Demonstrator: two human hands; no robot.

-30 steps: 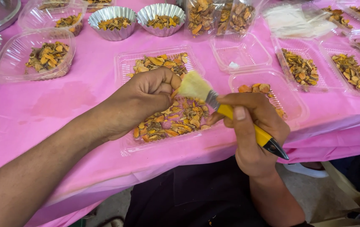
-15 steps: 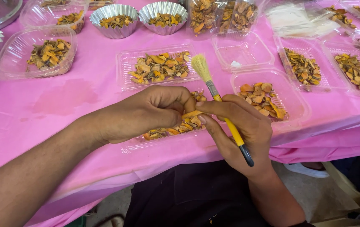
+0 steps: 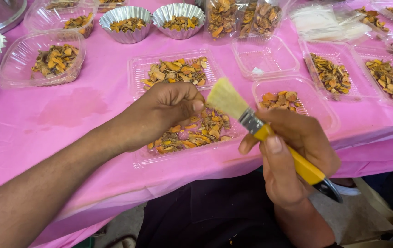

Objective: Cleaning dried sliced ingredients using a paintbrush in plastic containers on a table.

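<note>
My left hand hovers over a clear plastic tray of dried orange-brown pieces. Its fingers are pinched shut on a small dried piece that they mostly hide. My right hand grips a flat paintbrush by its yellow handle. The pale bristles point up and left, right next to my left fingertips. Both hands are near the table's front edge.
A pink cloth covers the table. More clear trays of dried pieces, an empty one, foil cups and plastic bags lie behind and to the right. A clear tub stands at the left.
The brush has swung from upright to a slant, its bristles now beside my left fingertips. My left hand has lifted slightly off the tray; my right hand has shifted right.
</note>
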